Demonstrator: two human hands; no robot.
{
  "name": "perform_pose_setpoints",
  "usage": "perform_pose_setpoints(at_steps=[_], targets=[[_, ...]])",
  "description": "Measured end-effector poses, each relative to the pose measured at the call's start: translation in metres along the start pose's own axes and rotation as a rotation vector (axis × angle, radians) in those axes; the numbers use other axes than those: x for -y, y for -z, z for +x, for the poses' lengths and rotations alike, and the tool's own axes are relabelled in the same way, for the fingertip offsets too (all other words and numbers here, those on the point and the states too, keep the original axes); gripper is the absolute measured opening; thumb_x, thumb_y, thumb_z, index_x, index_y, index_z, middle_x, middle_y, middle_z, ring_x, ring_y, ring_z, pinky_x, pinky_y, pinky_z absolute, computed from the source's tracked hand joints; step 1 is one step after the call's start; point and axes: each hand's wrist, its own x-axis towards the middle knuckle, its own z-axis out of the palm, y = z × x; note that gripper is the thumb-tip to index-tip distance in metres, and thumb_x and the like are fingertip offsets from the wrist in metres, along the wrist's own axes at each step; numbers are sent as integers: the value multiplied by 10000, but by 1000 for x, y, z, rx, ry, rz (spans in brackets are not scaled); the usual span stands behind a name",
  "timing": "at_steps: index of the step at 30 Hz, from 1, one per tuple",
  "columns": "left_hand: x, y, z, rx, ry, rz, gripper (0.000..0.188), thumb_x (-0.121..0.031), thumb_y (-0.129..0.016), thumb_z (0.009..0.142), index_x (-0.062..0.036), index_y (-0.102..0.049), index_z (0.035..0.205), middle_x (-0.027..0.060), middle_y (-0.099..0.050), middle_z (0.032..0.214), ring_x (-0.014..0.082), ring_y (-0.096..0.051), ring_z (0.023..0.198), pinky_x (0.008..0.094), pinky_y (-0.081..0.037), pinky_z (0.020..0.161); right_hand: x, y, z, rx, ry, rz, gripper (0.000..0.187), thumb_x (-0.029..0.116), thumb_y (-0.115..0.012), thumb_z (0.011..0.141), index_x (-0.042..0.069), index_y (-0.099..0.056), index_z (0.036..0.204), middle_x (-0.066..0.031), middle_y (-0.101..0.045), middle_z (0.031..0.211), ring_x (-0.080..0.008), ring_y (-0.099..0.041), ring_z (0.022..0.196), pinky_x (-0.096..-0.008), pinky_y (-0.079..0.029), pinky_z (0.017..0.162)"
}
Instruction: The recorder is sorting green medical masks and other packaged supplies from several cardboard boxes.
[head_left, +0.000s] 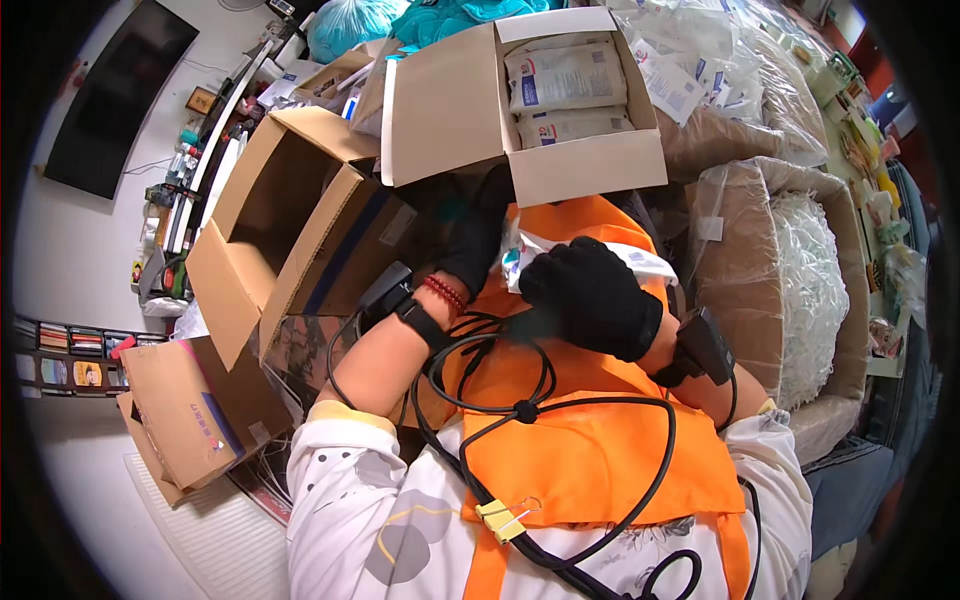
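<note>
My right hand (590, 300), in a black glove, is closed on a white plastic packet (650, 263) with blue print, over my orange apron (570, 455). The packet sticks out on both sides of the hand. Just left of it, my left hand (475, 240), also black-gloved, reaches up beneath the near edge of an opened white-sided box (585, 180). Its fingers merge with the dark shadow there, so their pose is unclear. Inside that box lie printed pouches (565, 75) in rows.
A brown carton (325, 215) with raised flaps stands at left, another carton (200, 410) below it. At right, a plastic-lined carton (730, 270) holds white shredded-looking strips (810, 290). Bags of packets (690, 80) lie at the back right. Black cables (545, 400) loop across my lap.
</note>
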Motion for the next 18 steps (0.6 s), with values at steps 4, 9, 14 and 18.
perform_pose_setpoints(at_steps=[4,9,14,18], targets=[[159,1,-48,29,567,-163,391,-379,-528,945,-6,-641,976,207,-655,877,333,-623,773,418,-492,738,17,16,1,15,47,-16,158,242,-683,748,104,-613,782,-80,-578,729,-251,-595,714,-373,-425,653],[79,25,-16,351,203,352,321,-258,-564,940,-38,-549,1174,168,-608,991,300,-606,914,380,-493,786,-31,5,-11,-257,-139,-95,148,137,-686,761,61,-621,869,-101,-585,815,-303,-582,779,-400,-460,682],[-44,74,9,6,-97,288,326,-133,-700,808,-62,-607,1112,158,-624,1046,322,-606,967,388,-489,826,-43,18,-16,-225,-279,132,186,78,-679,765,56,-640,946,-112,-612,870,-310,-595,837,-379,-474,739],[-86,93,13,109,-289,194,209,-122,-710,792,-63,-656,985,115,-635,1004,296,-596,976,384,-483,841,-37,22,-8,-189,-212,238,198,64,-668,766,63,-660,963,-111,-620,893,-307,-600,872,-372,-474,784]])
